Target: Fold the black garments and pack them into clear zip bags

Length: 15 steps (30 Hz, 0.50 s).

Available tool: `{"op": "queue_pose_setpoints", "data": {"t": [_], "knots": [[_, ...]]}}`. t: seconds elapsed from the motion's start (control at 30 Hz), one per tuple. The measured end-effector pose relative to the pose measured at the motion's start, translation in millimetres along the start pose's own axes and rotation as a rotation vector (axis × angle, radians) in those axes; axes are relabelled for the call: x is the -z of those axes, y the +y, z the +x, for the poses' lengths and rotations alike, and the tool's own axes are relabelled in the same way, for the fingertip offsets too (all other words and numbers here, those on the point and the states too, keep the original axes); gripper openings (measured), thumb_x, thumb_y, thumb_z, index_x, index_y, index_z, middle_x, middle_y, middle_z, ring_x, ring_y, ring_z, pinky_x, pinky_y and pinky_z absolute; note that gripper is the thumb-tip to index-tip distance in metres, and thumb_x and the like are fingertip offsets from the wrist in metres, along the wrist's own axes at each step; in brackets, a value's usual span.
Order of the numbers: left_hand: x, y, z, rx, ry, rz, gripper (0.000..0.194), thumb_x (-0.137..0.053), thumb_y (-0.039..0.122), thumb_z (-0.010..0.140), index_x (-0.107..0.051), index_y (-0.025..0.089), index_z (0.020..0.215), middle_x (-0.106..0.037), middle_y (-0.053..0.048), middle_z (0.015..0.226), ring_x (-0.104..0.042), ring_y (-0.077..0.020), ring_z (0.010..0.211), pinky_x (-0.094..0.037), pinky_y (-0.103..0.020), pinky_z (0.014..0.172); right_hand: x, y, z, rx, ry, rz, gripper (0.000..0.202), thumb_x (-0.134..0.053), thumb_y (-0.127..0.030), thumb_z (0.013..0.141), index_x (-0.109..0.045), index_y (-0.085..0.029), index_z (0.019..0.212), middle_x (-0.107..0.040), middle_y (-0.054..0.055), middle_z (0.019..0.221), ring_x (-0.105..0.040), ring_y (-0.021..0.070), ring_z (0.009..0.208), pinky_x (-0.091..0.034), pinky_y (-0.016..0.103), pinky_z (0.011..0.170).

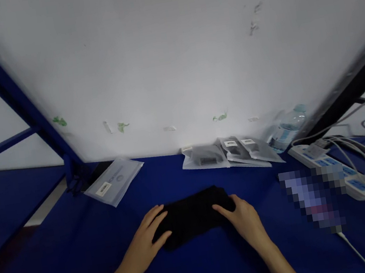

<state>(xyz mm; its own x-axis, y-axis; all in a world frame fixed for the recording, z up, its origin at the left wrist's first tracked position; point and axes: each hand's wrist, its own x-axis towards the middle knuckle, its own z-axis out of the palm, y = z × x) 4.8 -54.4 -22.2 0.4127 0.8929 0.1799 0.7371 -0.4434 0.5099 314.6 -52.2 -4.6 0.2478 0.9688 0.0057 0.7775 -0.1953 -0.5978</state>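
A folded black piece of cloth (193,218) lies flat on the blue tabletop in front of me; its exact kind of garment or fabric cannot be made out. At its left end, my left hand (148,236) grips the edge, with fingers and thumb slightly apart over the cloth. My right hand (246,218) holds the other end, its thumb on top and its fingers curled around the far right corner, partly hidden. Beyond the cloth, to the left, is a frosted zip bag (116,181) with a white label.
Several frosted zip bags (206,158) with dark contents lie along the white wall (171,64). A plastic bottle (285,131) leans at the back right. Near it are power strips (333,168) with tangled cables and a blurred-out device (312,201). Blue metal posts (37,118) stand left.
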Motion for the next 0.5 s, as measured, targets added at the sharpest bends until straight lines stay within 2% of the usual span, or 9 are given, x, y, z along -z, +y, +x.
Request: {"op": "queue_pose_setpoints", "data": {"t": [0.13, 0.23, 0.3, 0.4, 0.5], "knots": [[3.4, 3.2, -3.5, -0.084, -0.051, 0.046, 0.043, -0.047, 0.035, 0.097, -0.042, 0.036, 0.140, -0.037, 0.002, 0.151, -0.022, -0.0266, 0.143, -0.028, -0.055, 0.112, 11.6, 2.9, 4.7, 0.003, 0.013, 0.037, 0.040, -0.056, -0.059, 0.081, -0.058, -0.020, 0.086, -0.069, 0.007, 0.082, -0.067, 0.0246, 0.078, -0.048, 0.031, 0.065], [3.8, 4.5, -6.2, -0.084, -0.111, 0.026, 0.045, -0.047, 0.035, 0.097, -0.040, 0.036, 0.141, -0.038, 0.002, 0.150, -0.027, -0.0259, 0.141, -0.032, -0.052, 0.111, 20.5, -2.2, 5.8, -0.004, 0.008, -0.029, 0.031, -0.057, -0.052, 0.083, -0.054, -0.021, 0.086, -0.068, 0.005, 0.075, -0.067, 0.0240, 0.071, -0.047, 0.031, 0.059], [3.3, 5.0, -6.9, -0.054, -0.128, 0.008, 0.046, -0.048, 0.036, 0.096, -0.039, 0.037, 0.142, -0.037, 0.001, 0.151, -0.028, -0.0261, 0.141, -0.034, -0.051, 0.110, 22.9, -14.0, 3.3, 0.027, 0.026, -0.071, 0.026, -0.056, -0.047, 0.085, -0.053, -0.021, 0.090, -0.067, 0.003, 0.071, -0.067, 0.0235, 0.066, -0.047, 0.031, 0.056], [3.1, 6.2, -6.5, -0.036, -0.136, -0.007, 0.047, -0.051, 0.036, 0.095, -0.041, 0.037, 0.141, -0.037, 0.001, 0.151, -0.030, -0.0263, 0.140, -0.034, -0.051, 0.110, 16.3, -43.0, -9.3, 0.193, 0.127, -0.109, 0.017, -0.053, -0.036, 0.089, -0.052, -0.021, 0.097, -0.067, 0.004, 0.074, -0.067, 0.0230, 0.065, -0.049, 0.032, 0.056], [4.0, 7.6, -6.0, -0.061, -0.118, -0.013, 0.048, -0.053, 0.033, 0.094, -0.042, 0.034, 0.140, -0.039, -0.001, 0.150, -0.032, -0.0258, 0.139, -0.033, -0.051, 0.111, -1.7, -71.9, -34.5, 0.490, 0.151, -0.102, 0.022, -0.050, -0.026, 0.090, -0.052, -0.019, 0.111, -0.069, 0.010, 0.099, -0.069, 0.0243, 0.088, -0.055, 0.035, 0.071]]}}
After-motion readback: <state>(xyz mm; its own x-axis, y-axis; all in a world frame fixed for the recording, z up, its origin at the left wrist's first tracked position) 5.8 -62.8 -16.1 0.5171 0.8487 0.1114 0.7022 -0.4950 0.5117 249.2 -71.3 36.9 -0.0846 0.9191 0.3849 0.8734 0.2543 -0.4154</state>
